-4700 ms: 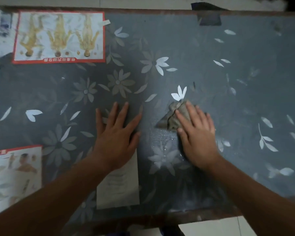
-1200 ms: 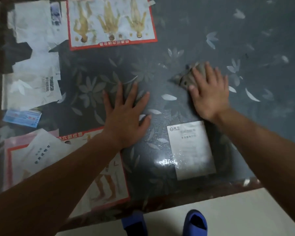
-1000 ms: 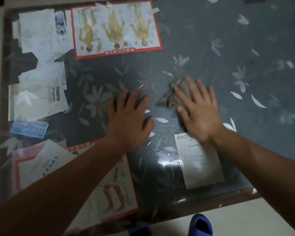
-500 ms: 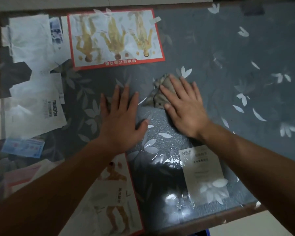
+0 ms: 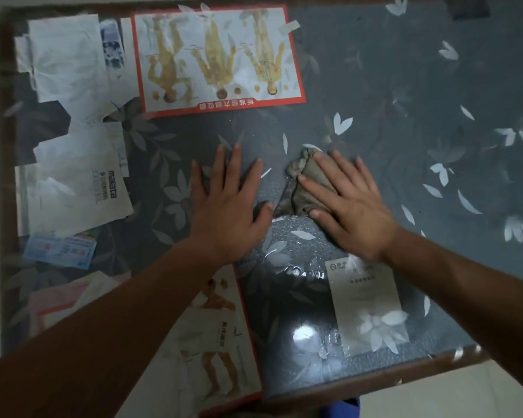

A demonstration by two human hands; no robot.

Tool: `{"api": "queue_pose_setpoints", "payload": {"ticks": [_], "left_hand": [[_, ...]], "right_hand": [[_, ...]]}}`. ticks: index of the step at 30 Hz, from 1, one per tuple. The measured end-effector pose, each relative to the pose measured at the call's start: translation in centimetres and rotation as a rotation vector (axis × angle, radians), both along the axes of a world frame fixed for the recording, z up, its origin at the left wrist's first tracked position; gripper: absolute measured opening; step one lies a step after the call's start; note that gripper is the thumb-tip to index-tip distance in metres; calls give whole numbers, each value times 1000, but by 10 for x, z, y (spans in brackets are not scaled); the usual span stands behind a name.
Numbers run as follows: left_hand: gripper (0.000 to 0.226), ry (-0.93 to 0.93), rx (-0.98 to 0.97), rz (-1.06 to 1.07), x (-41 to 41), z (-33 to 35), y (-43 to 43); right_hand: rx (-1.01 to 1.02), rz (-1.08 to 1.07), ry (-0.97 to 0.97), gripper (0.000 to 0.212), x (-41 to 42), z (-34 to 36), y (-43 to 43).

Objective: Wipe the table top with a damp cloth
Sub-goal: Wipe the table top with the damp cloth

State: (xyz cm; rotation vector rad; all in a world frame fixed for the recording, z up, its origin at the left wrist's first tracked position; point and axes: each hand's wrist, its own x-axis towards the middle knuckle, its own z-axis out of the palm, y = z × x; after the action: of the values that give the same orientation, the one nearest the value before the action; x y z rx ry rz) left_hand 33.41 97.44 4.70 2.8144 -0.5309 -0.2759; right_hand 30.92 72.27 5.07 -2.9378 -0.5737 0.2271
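Right hand (image 5: 349, 206) flat, fingers spread, pressing crumpled grey-brown cloth (image 5: 301, 184) onto grey floral glass-covered table top (image 5: 405, 116), below the red-bordered poster (image 5: 218, 55); left hand (image 5: 228, 203) beside cloth, splayed, holding nothing.

**Table Top Layout**

The cloth (image 5: 304, 188) lies near the middle of the table top (image 5: 420, 122), under the right hand (image 5: 349, 206). The left hand (image 5: 228, 209) lies flat just left of it. A poster (image 5: 218, 58) lies behind the hands, papers (image 5: 70, 128) at far left, a card (image 5: 366, 303) in front of the right hand.
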Motion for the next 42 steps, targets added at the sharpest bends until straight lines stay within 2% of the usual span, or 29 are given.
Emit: {"api": "queue_pose_setpoints", "payload": {"ticks": [2, 5, 7, 9, 13, 16, 18, 22, 24, 26, 29, 31, 33, 36, 38, 40, 42], "left_hand": [[72, -37, 28, 0, -1, -3, 0], [71, -85, 57, 0, -1, -7, -1], [72, -88, 66, -2, -1, -8, -1], [72, -73, 55, 6, -2, -7, -1], [71, -42, 12, 26, -2, -2, -3], [65, -66, -10, 59, 1, 1, -5], [65, -91, -5, 74, 12, 0, -7], [70, -109, 9, 122, 49, -6, -13], [72, -101, 32, 145, 62, -11, -16], [73, -111, 52, 150, 65, -15, -16], [72, -122, 68, 150, 64, -17, -16], [72, -125, 66, 148, 63, -18, -16], [72, -139, 64, 148, 64, -18, -15], [71, -155, 65, 148, 64, -19, -16], [71, -166, 63, 148, 63, -20, -16], [71, -169, 67, 146, 63, -20, -16], [70, -172, 67, 150, 64, -20, -15]], "right_hand": [[-27, -13, -3, 58, 12, 1, -16], [22, -327, -31, 58, 52, 1, -28], [47, -441, -35, 58, 59, 0, -23], [47, -371, -60, 57, 38, -2, -14], [41, 29, -70, 55, -18, -6, -16], [37, 155, -39, 55, -9, -6, -40], [38, 59, -62, 55, 20, -7, -54], [52, -368, -68, 60, 118, -6, -63], [52, -493, -45, 59, 145, -4, -47], [43, -399, -58, 58, 135, -5, -28], [49, -38, -68, 56, 93, -3, -29], [52, 46, -40, 55, 93, -3, -45], [32, -45, -34, 57, 123, -4, -55], [46, -325, -38, 58, 196, -7, -52], [67, -427, -12, 58, 242, -7, -36], [71, -404, -6, 59, 259, -6, -12], [81, -225, -27, 58, 243, -7, 5]]}}
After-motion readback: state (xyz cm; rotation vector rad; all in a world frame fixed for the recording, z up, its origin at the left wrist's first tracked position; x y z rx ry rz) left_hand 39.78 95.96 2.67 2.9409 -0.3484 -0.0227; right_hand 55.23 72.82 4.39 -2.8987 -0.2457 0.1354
